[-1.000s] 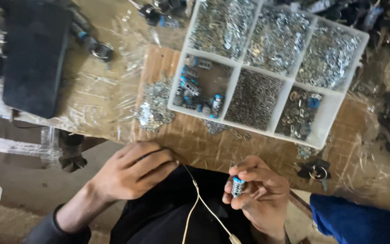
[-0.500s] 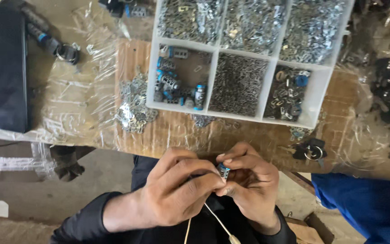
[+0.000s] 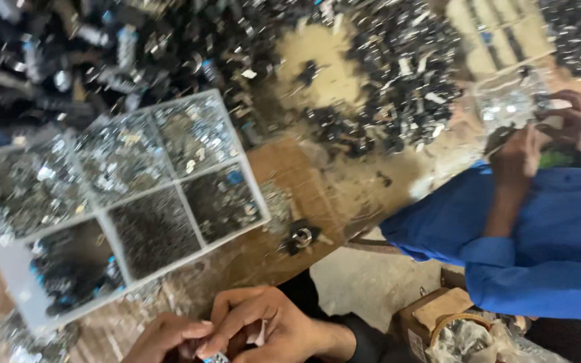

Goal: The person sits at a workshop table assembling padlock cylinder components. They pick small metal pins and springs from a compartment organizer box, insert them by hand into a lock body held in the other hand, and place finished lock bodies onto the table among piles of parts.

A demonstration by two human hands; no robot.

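Your two hands meet at about 6 o'clock, at the very bottom edge of the view. Your left hand [image 3: 166, 336] and your right hand [image 3: 270, 326] press close together, fingertips pinched around one small part [image 3: 216, 357] with a blue and silver end. Only its tip shows below your fingers, so you cannot tell which way it points or how its long axis lies.

Just above your hands, toward 9 o'clock, sits one white tray [image 3: 8, 269] with six compartments in two rows of three. It lies tilted, its long side running from 8 o'clock up toward 1 o'clock. Five compartments hold small silver or grey metal bits; the one nearest your left hand holds dark parts with blue ends.

One dark round fitting [image 3: 300, 236] rests alone on the wooden table [image 3: 344, 195], near the tray's corner at 5 o'clock from it.

A heap of dark parts [image 3: 384, 81] spreads from 10 to 1 o'clock.

At 3 o'clock another person in a blue sleeve [image 3: 539, 242] holds one clear bag [image 3: 509, 104] of metal bits in two hands
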